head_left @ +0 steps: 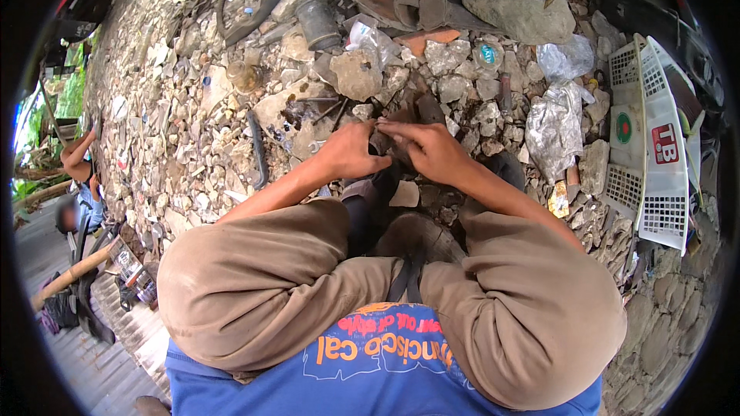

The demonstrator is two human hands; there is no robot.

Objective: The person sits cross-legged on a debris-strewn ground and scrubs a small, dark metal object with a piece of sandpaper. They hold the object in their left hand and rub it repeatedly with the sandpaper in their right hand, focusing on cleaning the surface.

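Observation:
My left hand (354,152) and my right hand (432,150) meet between my knees, low over the stony ground. The left hand's fingers curl inward. Fingers of the right hand reach across toward it, bent over something dark. What they grip is mostly hidden beneath the fingers and in shadow. Just beyond the right hand is a dark brown, rusty-looking piece (426,108). Thin dark rods (330,110) lie past the left hand, on a flat stone (281,114) with dark wet stains. Left of that stone rests a curved dark bar (257,150).
White plastic crates (664,204) stand at the right, near a crumpled silver bag (553,131) and a clear plastic bag (566,58). A large rock (520,11), a dark cylinder (318,23) and a looped dark strap (221,11) lie ahead. Another person (89,204) is at far left.

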